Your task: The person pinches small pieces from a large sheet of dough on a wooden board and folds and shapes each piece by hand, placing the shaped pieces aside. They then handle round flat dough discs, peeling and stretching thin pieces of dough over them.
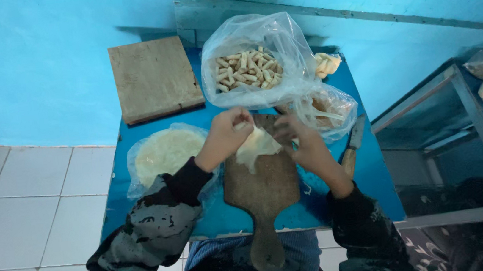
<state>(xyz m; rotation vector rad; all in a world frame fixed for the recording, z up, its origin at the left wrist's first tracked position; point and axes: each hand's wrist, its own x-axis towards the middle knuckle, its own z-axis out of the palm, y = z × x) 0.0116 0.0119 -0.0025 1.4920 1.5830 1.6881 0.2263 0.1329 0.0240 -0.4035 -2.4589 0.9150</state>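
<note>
A thin pale dough wrapper (256,146) lies on a brown paddle-shaped wooden board (263,190) in the middle of a small blue table (372,181). My left hand (228,133) pinches the wrapper's upper left edge with curled fingers. My right hand (301,137) grips its right edge. Both hands meet over the top of the board. Dark patterned sleeves cover both arms.
A clear bag full of small rolled pastries (248,69) stands at the back. A stack of round wrappers in plastic (167,153) lies left. A square wooden board (153,78), another bag (328,108), a knife (353,144) and a metal shelf (479,122) with bags surround them.
</note>
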